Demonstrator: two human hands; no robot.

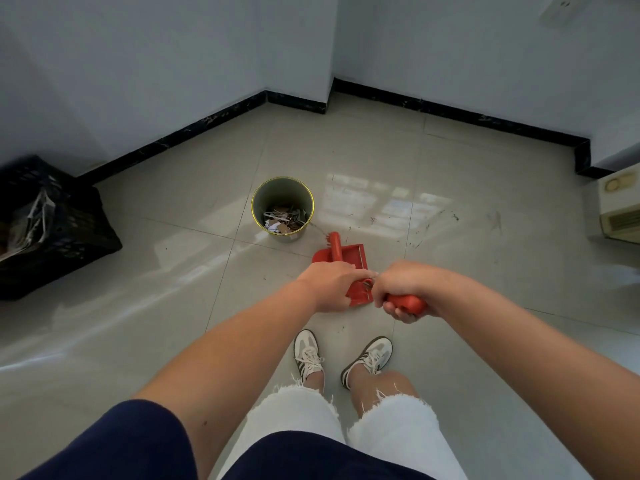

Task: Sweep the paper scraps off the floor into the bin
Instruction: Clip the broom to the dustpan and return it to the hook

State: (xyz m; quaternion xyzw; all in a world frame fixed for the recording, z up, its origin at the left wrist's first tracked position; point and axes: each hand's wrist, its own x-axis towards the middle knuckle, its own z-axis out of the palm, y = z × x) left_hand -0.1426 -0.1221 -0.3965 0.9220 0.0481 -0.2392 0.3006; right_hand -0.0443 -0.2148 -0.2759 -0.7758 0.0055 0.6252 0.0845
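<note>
black crate (52, 223) left by wall | cream appliance (620, 206) right edge | wall socket (562, 8) top right

bin's got the scraps

small round metal bin (283, 202) upright on the tile, paper scraps (284, 221) piled at the bottom. red dustpan (349, 265) just beside it, handle pointing at the bin.

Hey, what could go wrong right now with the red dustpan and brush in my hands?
The red plastic dustpan sits beside the round metal bin, not over it, so anything on it could spill during the lift. The left hand only rests on the pan edge and may slip. The right hand grips the red brush handle close by and could knock the pan.
</note>
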